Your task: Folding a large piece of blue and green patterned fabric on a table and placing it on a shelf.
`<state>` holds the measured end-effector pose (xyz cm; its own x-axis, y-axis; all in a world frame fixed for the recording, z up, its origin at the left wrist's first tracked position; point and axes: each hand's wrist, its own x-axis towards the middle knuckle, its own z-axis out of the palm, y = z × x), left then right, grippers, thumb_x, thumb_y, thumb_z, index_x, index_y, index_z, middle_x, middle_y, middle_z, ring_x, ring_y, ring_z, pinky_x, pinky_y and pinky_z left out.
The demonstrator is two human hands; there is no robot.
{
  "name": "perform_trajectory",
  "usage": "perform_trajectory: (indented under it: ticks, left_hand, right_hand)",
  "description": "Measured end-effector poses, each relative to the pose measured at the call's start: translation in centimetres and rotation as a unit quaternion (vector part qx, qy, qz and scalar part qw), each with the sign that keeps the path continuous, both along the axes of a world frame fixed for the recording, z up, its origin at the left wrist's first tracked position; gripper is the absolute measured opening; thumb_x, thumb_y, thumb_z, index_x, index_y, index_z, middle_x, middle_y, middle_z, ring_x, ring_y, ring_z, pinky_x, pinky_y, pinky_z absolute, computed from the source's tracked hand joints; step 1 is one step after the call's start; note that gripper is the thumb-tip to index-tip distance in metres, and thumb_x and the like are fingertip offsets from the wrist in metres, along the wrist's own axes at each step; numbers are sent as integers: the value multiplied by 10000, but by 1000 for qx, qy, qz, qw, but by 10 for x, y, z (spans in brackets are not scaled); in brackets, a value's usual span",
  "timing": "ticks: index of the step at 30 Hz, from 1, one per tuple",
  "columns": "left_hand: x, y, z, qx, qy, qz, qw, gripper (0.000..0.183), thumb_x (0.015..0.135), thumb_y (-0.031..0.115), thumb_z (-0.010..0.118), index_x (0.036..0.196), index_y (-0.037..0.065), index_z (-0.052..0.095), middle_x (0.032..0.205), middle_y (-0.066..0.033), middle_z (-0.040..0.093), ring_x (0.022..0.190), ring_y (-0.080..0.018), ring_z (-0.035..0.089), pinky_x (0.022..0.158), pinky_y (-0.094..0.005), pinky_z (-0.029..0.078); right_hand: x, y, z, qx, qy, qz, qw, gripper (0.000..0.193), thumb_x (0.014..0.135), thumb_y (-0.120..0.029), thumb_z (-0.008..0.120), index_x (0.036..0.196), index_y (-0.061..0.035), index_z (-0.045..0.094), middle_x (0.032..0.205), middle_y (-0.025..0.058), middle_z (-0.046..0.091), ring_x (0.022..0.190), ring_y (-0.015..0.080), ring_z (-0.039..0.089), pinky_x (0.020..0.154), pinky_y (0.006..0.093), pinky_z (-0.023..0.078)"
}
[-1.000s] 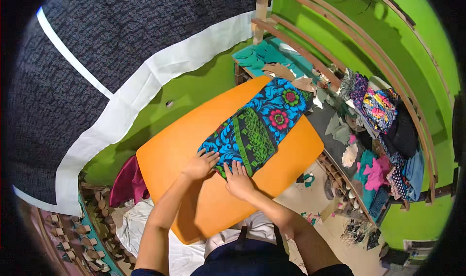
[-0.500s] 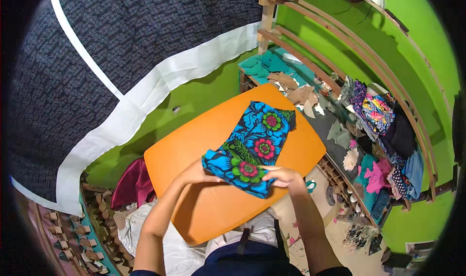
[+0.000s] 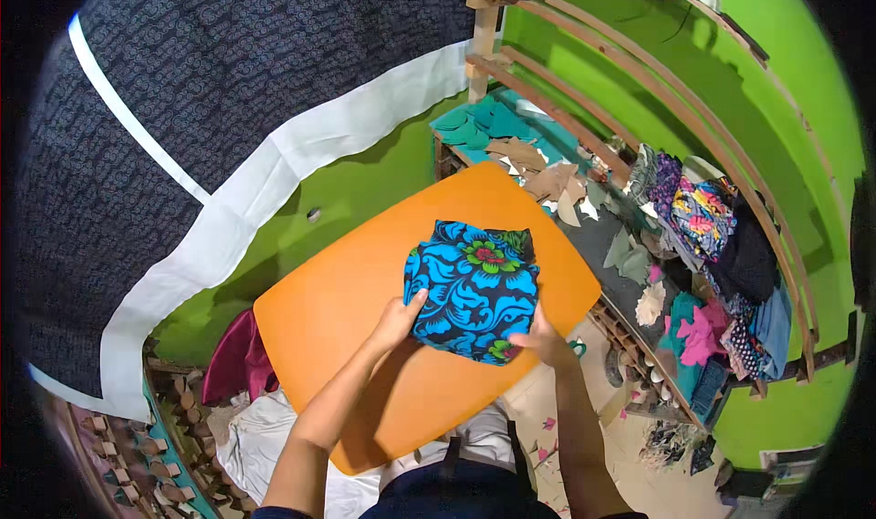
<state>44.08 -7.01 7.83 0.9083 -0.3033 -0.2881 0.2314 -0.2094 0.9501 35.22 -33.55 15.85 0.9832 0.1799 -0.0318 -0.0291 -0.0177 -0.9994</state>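
Note:
A blue and black patterned cloth [image 3: 470, 295] with red and green flowers is folded into a compact bundle over the orange table [image 3: 328, 291]. My left hand [image 3: 400, 320] grips its near left edge, thumb on top and the other fingers hidden beneath. At the near right corner, my right hand [image 3: 542, 338] is closed on the cloth, slightly smeared by motion. Behind the folded part, a flap with a flower and a dark green corner sticks out on the far side.
Right of the table, a low bench holds fabric scraps [image 3: 552, 181] and a heap of coloured cloths [image 3: 703, 213]. Wooden rails [image 3: 630, 67] run along the green wall. A dark patterned curtain [image 3: 274, 72] hangs at left. Wine-red cloth [image 3: 239, 359] and white cloth [image 3: 260, 437] lie at the table's near left.
The cloth's near part has been folded over away from me, so the bundle is shorter and its red flower on the near end is covered. Both hands have moved with it.

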Motion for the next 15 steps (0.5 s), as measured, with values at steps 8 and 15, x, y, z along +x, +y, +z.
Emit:
perform_trajectory:
  ticks: [8,15]
  left_hand:
    - [37,-27,33,-212,80,-39,973,521,831,425,595,1098,-21,569,1001,-82,625,886,-155,588,833,-298,450]
    - [38,-33,-43,178,18,-7,984,573,837,515,506,995,-25,616,906,-225,637,918,-310,613,795,-365,463]
  right_hand:
    - [60,-33,-64,177,63,-169,967,617,836,-69,587,1348,-2,249,1251,99,449,1124,176,451,966,305,347]
    - [82,-29,-116,-22,96,-273,957,354,899,-184,519,1189,8,455,1109,93,551,1003,173,513,882,307,393]
